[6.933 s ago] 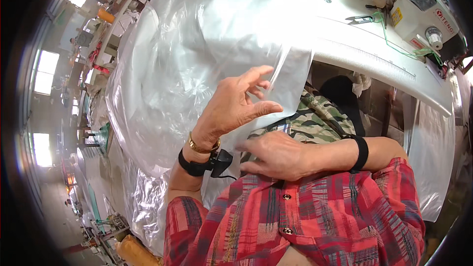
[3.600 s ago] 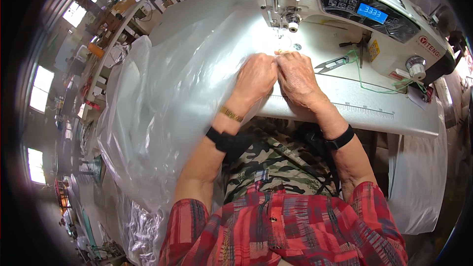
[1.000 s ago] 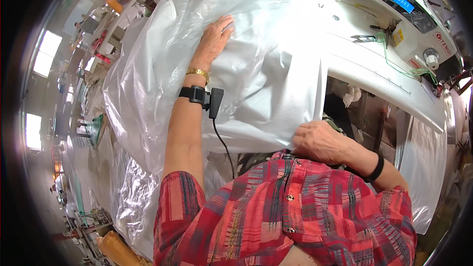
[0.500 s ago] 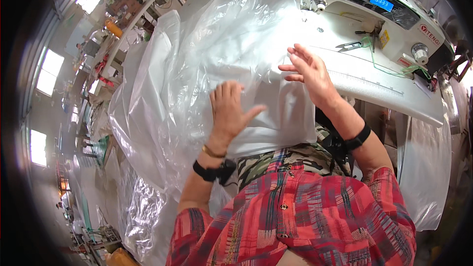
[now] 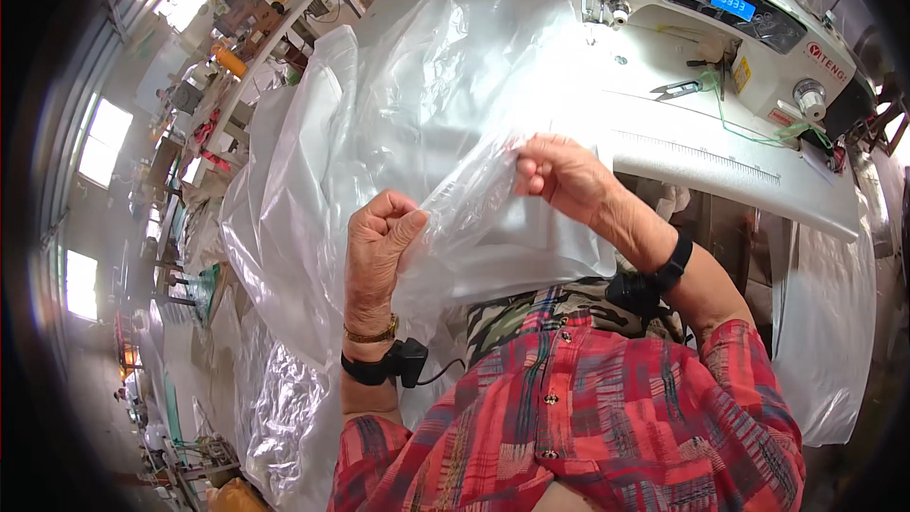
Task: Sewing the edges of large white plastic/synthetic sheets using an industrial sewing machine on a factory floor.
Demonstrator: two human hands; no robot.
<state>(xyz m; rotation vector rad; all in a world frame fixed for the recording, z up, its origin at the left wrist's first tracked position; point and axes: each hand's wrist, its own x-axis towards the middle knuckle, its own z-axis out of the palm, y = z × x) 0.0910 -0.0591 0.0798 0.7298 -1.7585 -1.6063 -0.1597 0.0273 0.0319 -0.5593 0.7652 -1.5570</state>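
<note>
A large clear plastic sheet point(image 5: 408, 66) covers the sewing table and hangs over its near and left edges in loose folds. My left hand point(image 5: 379, 246) is closed, its thumb and fingers pinching the sheet near the table's front. Farther right and a little higher, my right hand point(image 5: 566, 178) pinches another part of the same sheet. Between the two hands a gathered strip of plastic runs taut on a slant. The sewing machine point(image 5: 749, 19), white with a black panel and lit blue display, stands at the far right.
Thread snips point(image 5: 677, 90) lie on the tabletop by the machine, beside green thread point(image 5: 725, 118). A ruler scale point(image 5: 701, 157) runs along the table's front edge. More plastic point(image 5: 825, 351) hangs at the right. A cluttered bench point(image 5: 242, 85) stands at the left.
Both hands were open above the sheet and have closed on it. My left hand moved left and down, my right hand down and slightly left; the plastic between them is now lifted and stretched.
</note>
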